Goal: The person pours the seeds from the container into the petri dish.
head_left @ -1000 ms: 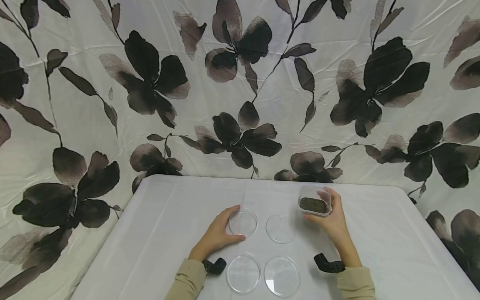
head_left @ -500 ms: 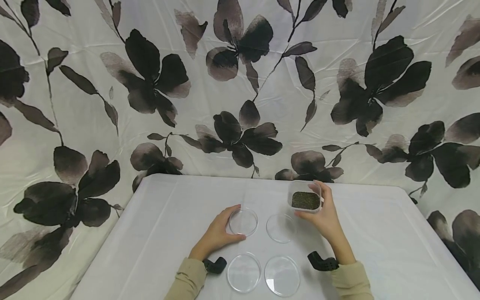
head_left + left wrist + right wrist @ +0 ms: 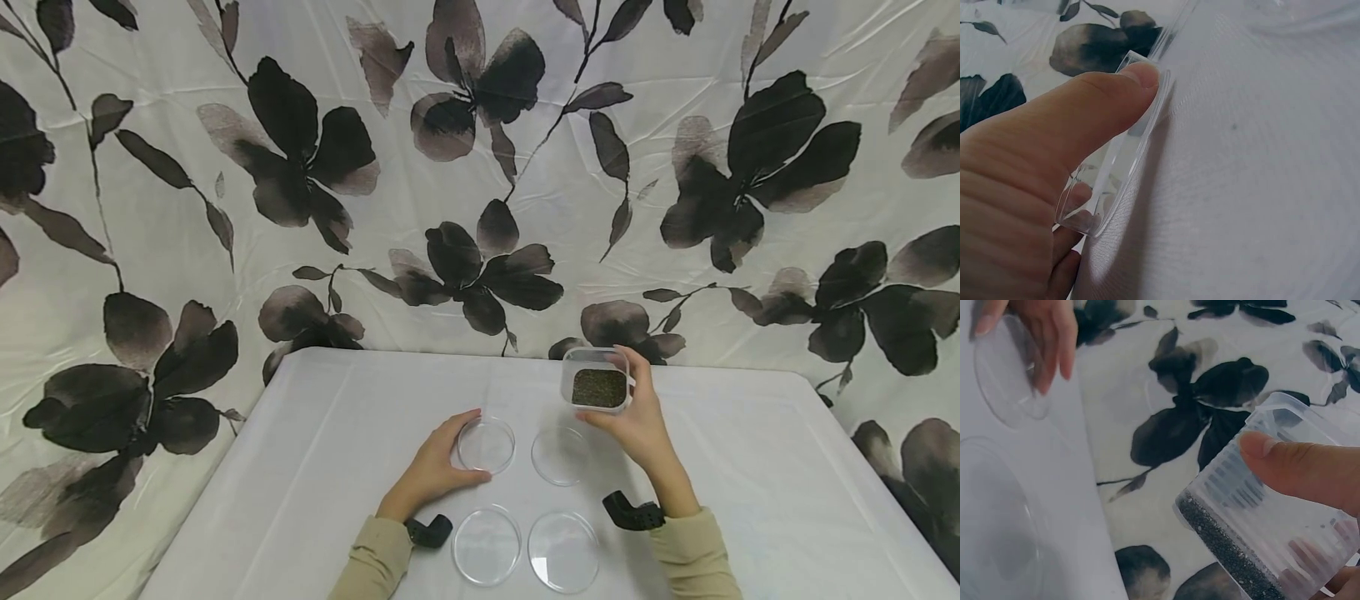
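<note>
My left hand (image 3: 431, 473) holds a clear petri dish (image 3: 487, 447) at its left side, thumb at the near rim and fingers at the far rim. In the left wrist view, the dish (image 3: 1114, 164) lies between thumb and fingers, low at the white cloth. A clear plastic tub (image 3: 567, 379) is gripped by my right hand (image 3: 637, 427), raised over the back of the table and tilted toward me. Dark fine granules (image 3: 600, 389) cover its bottom. The right wrist view shows my thumb pressed on the tub's ribbed wall (image 3: 1235, 487), the granules in a layer at its base.
Beside the held dish lies another clear round dish (image 3: 561, 457), in front of the tub. Two more dishes, the left one (image 3: 487, 547) and the right one (image 3: 564, 553), lie nearer me. A floral cloth (image 3: 465, 167) hangs behind the white table (image 3: 322, 433).
My right hand has carried the tub left and farther back, and more of the granules show inside it. The left hand and the dishes have stayed in place.
</note>
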`<state>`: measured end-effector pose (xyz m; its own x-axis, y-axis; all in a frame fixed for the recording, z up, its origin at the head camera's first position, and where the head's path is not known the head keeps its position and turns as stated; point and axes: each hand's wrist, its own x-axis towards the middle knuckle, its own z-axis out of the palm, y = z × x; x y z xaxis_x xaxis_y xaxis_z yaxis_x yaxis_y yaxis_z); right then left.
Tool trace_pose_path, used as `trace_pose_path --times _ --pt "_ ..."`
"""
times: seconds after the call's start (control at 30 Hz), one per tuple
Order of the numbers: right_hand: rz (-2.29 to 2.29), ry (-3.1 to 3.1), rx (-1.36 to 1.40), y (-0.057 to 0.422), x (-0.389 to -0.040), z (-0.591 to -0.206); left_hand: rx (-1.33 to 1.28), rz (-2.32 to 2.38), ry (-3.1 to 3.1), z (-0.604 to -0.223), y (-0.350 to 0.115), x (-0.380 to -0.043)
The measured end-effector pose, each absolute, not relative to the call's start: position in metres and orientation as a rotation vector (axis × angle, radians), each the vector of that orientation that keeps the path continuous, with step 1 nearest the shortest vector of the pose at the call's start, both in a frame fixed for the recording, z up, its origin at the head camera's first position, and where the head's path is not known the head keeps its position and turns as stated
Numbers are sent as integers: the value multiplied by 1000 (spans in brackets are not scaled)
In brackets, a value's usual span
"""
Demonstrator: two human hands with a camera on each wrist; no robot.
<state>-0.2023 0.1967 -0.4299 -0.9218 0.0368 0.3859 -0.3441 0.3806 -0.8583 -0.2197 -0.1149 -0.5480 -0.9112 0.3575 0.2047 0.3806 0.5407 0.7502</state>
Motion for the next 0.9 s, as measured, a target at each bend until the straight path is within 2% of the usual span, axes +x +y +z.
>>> trace_pose_path --times 0.9 --pt "1408 -2273 371 170 -206 -434 -683 -1345 -2714 -543 -114 -218"
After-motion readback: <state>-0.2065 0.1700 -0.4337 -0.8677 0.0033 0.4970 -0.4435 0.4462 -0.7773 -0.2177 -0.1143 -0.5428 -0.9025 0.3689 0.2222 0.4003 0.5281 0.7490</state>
